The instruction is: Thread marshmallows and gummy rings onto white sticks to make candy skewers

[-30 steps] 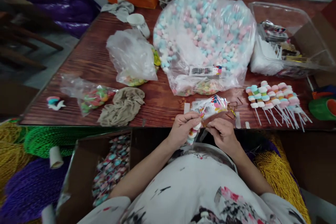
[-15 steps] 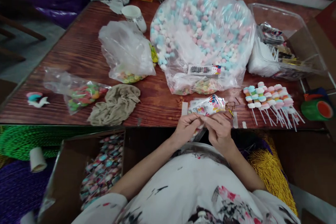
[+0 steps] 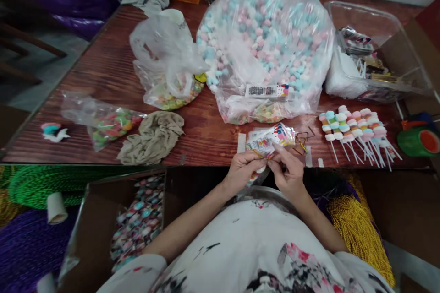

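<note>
At the table's front edge my left hand (image 3: 243,170) and my right hand (image 3: 288,171) meet, their fingertips pinching the gathered neck of a small clear candy bag (image 3: 255,176). The bag hangs below the fingers, partly hidden, with white and coloured sweets inside. A thin gold strip, perhaps a twist tie, shows at my left fingertips. Just beyond the hands lies a stack of printed clear bags (image 3: 270,138). Loose gold twist ties (image 3: 302,143) are beside it. To the right, marshmallow skewers (image 3: 354,126) lie in a row with white sticks toward me.
Behind the printed bags sits a big bag of marshmallows (image 3: 264,36). A clear plastic bin (image 3: 388,84) and a green tape roll (image 3: 415,142) are at right. Leftward lie a crumpled cloth (image 3: 153,137) and a gummy bag (image 3: 112,126). Below the edge, a carton (image 3: 85,224) holds many wrapped sweets.
My fingers have shifted at the bag's neck; the right index finger is now lifted and stretched over the printed bags. More of the held bag shows. The view has moved slightly.
</note>
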A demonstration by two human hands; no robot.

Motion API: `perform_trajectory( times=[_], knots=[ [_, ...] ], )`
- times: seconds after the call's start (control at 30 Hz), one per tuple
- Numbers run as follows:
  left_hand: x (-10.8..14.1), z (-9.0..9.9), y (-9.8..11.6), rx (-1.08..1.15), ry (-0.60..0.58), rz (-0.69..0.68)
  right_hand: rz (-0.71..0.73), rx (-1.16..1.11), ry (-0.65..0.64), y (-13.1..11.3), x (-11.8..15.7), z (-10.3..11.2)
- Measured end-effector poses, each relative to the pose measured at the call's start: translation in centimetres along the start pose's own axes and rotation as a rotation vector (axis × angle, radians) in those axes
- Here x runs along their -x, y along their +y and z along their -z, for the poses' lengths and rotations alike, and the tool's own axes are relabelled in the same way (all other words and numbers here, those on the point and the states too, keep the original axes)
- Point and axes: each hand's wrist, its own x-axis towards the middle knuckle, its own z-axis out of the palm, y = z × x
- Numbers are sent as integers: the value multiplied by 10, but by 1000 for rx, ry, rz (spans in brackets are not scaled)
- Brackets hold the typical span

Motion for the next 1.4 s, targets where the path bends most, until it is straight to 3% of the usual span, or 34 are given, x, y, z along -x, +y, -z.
perform_trajectory(
  times=[0.07, 0.13, 0.3, 0.37, 0.47, 0.57, 0.67, 0.77, 0.83, 0.9, 0.97, 1.1, 1.27, 1.4],
  knots=[
    [1, 0, 3, -84, -20, -81, -59, -23, 92, 1, 8, -2],
    [2, 1, 8, -193, -55, -186, -189, -79, 100, 1, 13, -2],
    [2, 1, 21, -369, -200, -365, -542, -489, -148, 11, 9, 7],
    [1, 1, 26, -384, -254, -319, -596, -646, -259, 21, 4, 12],
    [-1, 2, 31, -267, -335, -43, -628, -730, -459, 29, -4, 18],
    [0, 6, 30, -59, -374, 309, -440, -572, -613, 24, -11, 25],
    [6, 14, 20, 98, -410, 571, 89, -213, -654, 6, -13, 31],
    [15, 22, 9, 198, -541, 733, 639, 70, -623, -14, -12, 37],
    [19, 24, 4, 203, -669, 831, 915, 137, -619, -24, -13, 39],
    [19, 25, 3, 178, -787, 917, 1078, 126, -626, -31, -16, 40],
    [17, 25, 5, 154, -873, 948, 1116, 105, -637, -33, -19, 39],
    [8, 23, 9, 107, -977, 927, 1038, 83, -619, -26, -17, 34],
    [-2, 21, 10, 77, -1002, 846, 928, 28, -529, -15, -3, 27],
    [-8, 17, 21, 10, -1057, 742, 886, 34, -549, -17, -1, 23]
  ],
)
